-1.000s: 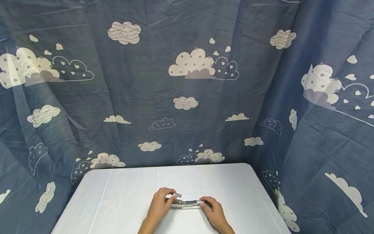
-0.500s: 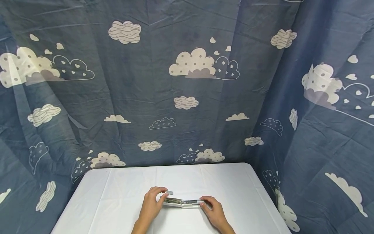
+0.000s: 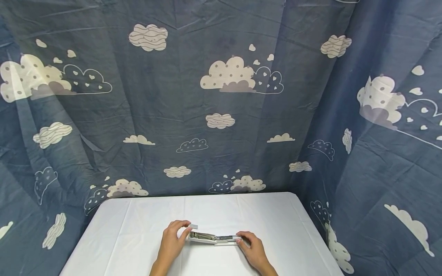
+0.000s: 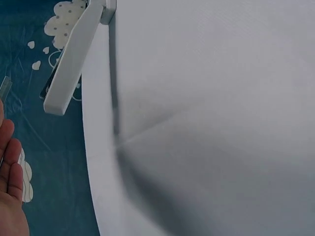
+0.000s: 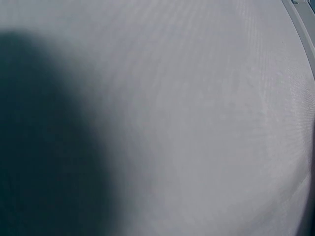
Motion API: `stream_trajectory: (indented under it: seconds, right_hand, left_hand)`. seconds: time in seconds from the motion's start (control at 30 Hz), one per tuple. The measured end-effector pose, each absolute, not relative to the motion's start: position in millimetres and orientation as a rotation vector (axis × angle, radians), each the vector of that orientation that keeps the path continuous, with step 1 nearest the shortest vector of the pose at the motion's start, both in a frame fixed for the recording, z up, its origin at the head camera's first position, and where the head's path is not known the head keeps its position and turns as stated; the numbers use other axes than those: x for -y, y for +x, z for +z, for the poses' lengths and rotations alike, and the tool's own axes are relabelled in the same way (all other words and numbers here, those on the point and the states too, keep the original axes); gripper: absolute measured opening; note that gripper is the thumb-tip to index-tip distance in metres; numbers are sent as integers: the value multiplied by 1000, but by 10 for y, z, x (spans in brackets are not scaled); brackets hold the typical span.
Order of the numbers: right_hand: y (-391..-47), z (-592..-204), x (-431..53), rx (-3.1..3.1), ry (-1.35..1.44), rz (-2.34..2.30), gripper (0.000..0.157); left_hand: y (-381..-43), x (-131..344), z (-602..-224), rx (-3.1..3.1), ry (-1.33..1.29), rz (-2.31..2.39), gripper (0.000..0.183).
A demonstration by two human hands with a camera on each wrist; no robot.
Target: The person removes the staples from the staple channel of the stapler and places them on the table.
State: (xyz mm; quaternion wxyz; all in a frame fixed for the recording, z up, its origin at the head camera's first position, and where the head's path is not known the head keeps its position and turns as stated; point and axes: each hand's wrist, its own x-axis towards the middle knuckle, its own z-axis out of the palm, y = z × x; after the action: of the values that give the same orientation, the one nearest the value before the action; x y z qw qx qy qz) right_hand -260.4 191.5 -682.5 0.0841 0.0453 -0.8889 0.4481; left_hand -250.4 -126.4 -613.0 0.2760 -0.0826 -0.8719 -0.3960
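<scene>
A white stapler (image 3: 202,240) lies opened out in front of me on the table, its metal inside showing and its left part tilted up. My right hand (image 3: 254,249) grips the stapler's right end between thumb and fingers. Just past the other end, my left hand (image 3: 170,241) pinches a small grey strip (image 3: 194,226), which looks like a row of staples, apart from the stapler. In the left wrist view the stapler's raised white arm (image 4: 74,64) stands beside the hand, and the strip (image 4: 5,87) shows at the edge.
A white cloth covers the table (image 3: 138,226), whose far edge meets a dark blue curtain (image 3: 241,153) with cloud prints. The right wrist view holds mostly white cloth (image 5: 197,123) and a dark blurred shape.
My left hand has moved left with the grey strip, away from the stapler's middle, uncovering its left part. The right hand and the stapler have stayed in place.
</scene>
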Motion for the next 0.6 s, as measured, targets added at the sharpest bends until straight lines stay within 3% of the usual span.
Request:
stream_trajectory:
  seconds: [0.6]
  right_hand:
    - [-2597, -6845, -1913, 2621, 145, 1345, 18]
  left_hand:
    - [-2440, 1510, -6269, 2355, -93, -1062, 21]
